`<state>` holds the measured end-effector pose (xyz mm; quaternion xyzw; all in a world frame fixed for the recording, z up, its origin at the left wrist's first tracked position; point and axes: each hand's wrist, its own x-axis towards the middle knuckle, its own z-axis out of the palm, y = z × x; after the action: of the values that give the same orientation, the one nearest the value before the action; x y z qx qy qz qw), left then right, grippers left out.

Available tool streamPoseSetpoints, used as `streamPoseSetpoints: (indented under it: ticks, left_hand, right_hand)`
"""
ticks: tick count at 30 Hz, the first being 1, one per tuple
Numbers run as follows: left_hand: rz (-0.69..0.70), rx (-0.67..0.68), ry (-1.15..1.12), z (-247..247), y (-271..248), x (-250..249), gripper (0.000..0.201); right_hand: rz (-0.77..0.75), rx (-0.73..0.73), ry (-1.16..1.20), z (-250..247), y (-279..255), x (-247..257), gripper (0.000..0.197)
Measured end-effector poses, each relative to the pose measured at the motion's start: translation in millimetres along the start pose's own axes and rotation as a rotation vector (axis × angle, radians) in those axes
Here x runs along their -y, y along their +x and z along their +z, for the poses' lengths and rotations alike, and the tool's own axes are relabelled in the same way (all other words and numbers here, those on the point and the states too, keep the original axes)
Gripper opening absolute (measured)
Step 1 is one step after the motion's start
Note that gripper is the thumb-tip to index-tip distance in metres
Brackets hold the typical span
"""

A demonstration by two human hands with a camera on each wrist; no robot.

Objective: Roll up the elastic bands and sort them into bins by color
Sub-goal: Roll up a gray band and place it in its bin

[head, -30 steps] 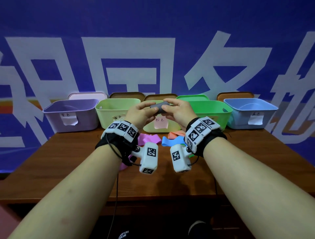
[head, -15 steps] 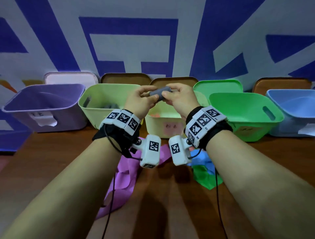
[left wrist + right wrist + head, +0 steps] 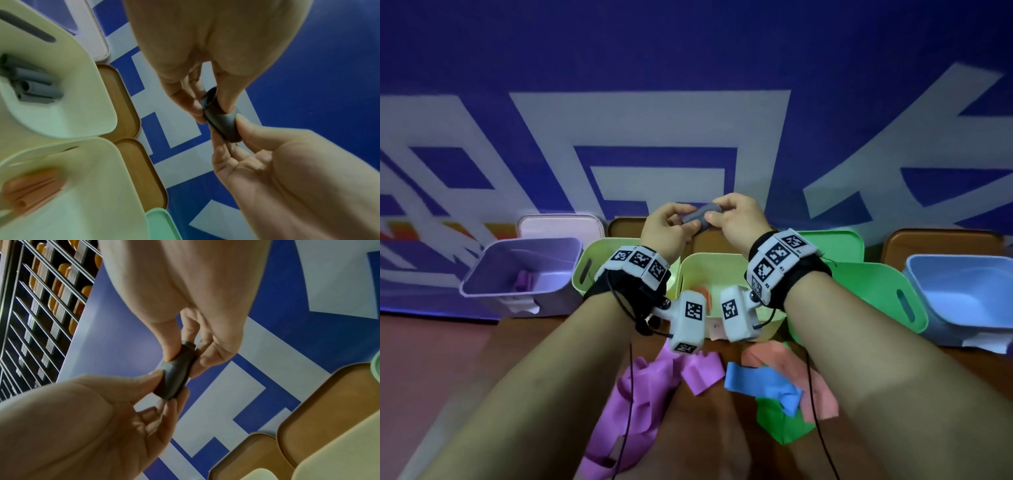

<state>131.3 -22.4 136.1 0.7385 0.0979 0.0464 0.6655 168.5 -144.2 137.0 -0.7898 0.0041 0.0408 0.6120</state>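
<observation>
A rolled grey elastic band (image 3: 700, 216) is held in the air above the back of the bins. My left hand (image 3: 681, 222) pinches its left end and my right hand (image 3: 714, 214) pinches its right end. The left wrist view shows the grey roll (image 3: 222, 121) end on between thumb and fingers. It appears again in the right wrist view, the grey roll (image 3: 174, 379) squeezed by both hands. Below stand a yellow-green bin (image 3: 599, 260) holding grey rolls (image 3: 35, 87) and a pale yellow bin (image 3: 709, 270) holding orange rolls (image 3: 30, 191).
A purple bin (image 3: 524, 267) with a purple roll stands at the left; a green bin (image 3: 859, 284) and a blue bin (image 3: 962, 284) stand at the right. Loose purple (image 3: 640, 404), blue (image 3: 760, 380), green (image 3: 780, 421) and orange (image 3: 767, 356) bands lie on the wooden table under my forearms.
Both hands have kept hold of the grey roll and turned it slightly. The head view has moved closer and tilted down, so the hands now sit higher above the bins.
</observation>
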Motion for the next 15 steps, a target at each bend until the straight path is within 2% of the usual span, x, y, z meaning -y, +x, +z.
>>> streamPoseSetpoints:
  ticks: [8, 15]
  left_hand:
    - [-0.079, 0.035, -0.045, -20.8, 0.0, -42.8, 0.026]
    - [-0.11, -0.018, 0.054, -49.7, 15.4, -30.5, 0.025]
  right_hand:
    - [0.021, 0.14, 0.134, -5.4, 3.0, 40.2, 0.019]
    - [0.073, 0.175, 0.222, 27.6, 16.3, 44.4, 0.034]
